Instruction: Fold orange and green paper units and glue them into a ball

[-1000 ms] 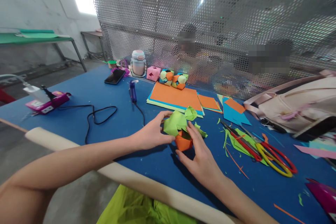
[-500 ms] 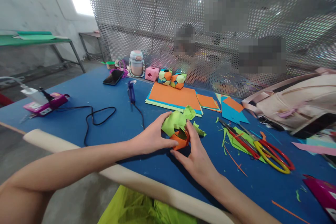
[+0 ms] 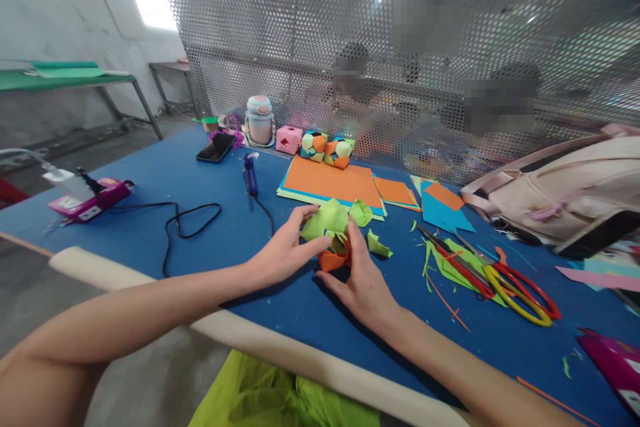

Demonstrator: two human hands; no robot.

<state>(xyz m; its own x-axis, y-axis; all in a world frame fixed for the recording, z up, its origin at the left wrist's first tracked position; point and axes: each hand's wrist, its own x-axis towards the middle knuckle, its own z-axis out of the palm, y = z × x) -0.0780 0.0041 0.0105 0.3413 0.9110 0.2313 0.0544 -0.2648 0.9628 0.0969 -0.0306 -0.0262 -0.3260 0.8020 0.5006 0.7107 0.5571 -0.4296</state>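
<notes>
Between my hands is a folded paper model, with a green paper piece (image 3: pixel 327 217) at its top and an orange paper piece (image 3: pixel 331 260) below. My left hand (image 3: pixel 285 247) grips the green part from the left, its thumb pointing at the join. From the right, my right hand (image 3: pixel 367 277) is closed around the orange part. Its fingers hide some of the folds. Just beyond the fingers lie two loose folded green pieces, one small piece (image 3: pixel 361 212) behind and a curled one (image 3: pixel 379 245) to the right.
Orange sheets (image 3: pixel 330 180) lie stacked behind my hands, with finished paper balls (image 3: pixel 327 149) beyond. At right are scissors (image 3: pixel 520 293) among scraps, and a bag (image 3: pixel 560 193). A corded purple glue gun (image 3: pixel 251 173) stands left. A pale roll (image 3: pixel 280 347) runs along the front edge.
Both hands have shifted slightly left with the paper model. My left thumb has moved up from the orange part to the green, and more green shows inside the orange part.
</notes>
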